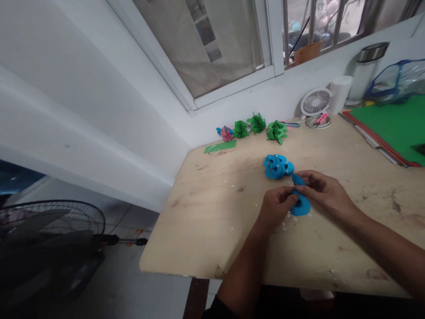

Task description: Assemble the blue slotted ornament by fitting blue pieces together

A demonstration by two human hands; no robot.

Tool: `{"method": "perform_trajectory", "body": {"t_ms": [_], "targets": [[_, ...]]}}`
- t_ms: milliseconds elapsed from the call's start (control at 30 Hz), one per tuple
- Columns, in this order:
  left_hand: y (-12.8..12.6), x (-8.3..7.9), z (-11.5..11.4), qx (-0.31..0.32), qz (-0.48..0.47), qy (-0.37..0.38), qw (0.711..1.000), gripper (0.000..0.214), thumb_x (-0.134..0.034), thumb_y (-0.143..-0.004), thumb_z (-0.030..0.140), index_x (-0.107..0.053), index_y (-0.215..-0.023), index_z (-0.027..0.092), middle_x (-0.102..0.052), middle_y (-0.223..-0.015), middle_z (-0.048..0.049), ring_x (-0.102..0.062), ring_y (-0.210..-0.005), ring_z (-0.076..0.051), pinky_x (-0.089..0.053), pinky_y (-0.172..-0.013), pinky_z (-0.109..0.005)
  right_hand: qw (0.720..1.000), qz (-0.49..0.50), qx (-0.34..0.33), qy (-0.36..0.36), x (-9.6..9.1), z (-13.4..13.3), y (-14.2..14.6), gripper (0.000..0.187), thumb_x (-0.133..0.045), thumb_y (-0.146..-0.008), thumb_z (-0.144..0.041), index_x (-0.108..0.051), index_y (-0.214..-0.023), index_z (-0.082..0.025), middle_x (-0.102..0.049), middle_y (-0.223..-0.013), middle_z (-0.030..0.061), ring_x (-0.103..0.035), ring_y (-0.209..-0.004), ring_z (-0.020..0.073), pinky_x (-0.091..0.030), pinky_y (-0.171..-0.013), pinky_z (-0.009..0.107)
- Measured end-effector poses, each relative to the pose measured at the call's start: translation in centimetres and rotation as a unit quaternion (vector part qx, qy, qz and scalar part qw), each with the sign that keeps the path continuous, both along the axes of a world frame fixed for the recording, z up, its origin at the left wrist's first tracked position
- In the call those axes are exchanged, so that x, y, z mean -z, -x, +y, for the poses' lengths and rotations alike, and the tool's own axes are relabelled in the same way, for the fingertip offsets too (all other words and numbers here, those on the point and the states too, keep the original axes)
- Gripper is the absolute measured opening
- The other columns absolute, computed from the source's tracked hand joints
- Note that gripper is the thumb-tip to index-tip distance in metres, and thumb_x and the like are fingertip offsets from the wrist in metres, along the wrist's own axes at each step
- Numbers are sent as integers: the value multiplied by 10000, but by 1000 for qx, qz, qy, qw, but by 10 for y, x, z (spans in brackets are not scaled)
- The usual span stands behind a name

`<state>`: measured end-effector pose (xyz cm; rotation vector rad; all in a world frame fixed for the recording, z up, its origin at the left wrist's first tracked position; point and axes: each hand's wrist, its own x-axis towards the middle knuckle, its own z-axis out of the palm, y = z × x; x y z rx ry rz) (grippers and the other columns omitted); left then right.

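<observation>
My left hand (275,207) and my right hand (323,191) meet over the wooden table (226,212), both pinching a small blue foam piece (301,204) with a round hole in it. Just beyond my fingers lies a blue foam flower (277,166) of several slotted pieces, untouched. Small white scraps lie scattered on the wood around my hands.
Three green foam flowers (256,126) and a pink-and-blue one (226,133) stand by the wall near a green strip (219,146). A small white fan (315,102), a flask (367,71), a tape roll (318,121) and green sheets (393,124) sit at the right. A floor fan (49,248) stands below left.
</observation>
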<state>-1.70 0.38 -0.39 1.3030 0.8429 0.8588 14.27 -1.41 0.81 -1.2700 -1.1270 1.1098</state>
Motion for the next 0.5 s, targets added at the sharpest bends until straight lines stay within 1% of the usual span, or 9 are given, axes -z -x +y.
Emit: {"method": "perform_trajectory", "body": {"t_ms": [100,167,300,400,500], "targets": [[0,-1,0,5,11,1,1000,445,-744,-722,538,-753,-890,126,-631,-693,-17,-518,-624,-110,-435,-632,-248,998,58,-5,29,-7,1,1,533,-904,-531,-528,-722,-936,-233,-702,-770,17,-626,-692,178,-507,-642,313],[0,-2,0,12,10,3,1000,426,-741,-723,525,-745,-870,125,-619,-687,-11,-508,-617,-104,-437,-635,-247,995,93,-12,45,-13,1,3,557,-932,-488,-499,-731,-933,-231,-684,-733,-2,-609,-657,153,-501,-619,290],[2,-3,0,19,9,-9,1000,390,-729,-734,497,-735,-862,129,-602,-690,-1,-492,-618,-99,-435,-645,-248,989,129,-4,65,-19,0,5,538,-956,-461,-455,-749,-901,-227,-657,-670,-24,-575,-601,121,-480,-570,256],[3,-5,0,31,21,-23,999,370,-702,-755,490,-734,-863,137,-603,-705,-2,-494,-635,-105,-435,-658,-252,984,159,15,74,-17,-1,6,494,-966,-452,-436,-754,-844,-225,-644,-632,-32,-556,-569,105,-466,-538,236],[5,-7,0,34,39,-41,998,346,-673,-780,467,-738,-874,140,-612,-727,-5,-501,-655,-109,-423,-655,-245,979,188,16,80,-12,-1,6,493,-977,-437,-404,-754,-839,-226,-679,-673,-22,-582,-591,104,-484,-555,227]]}}
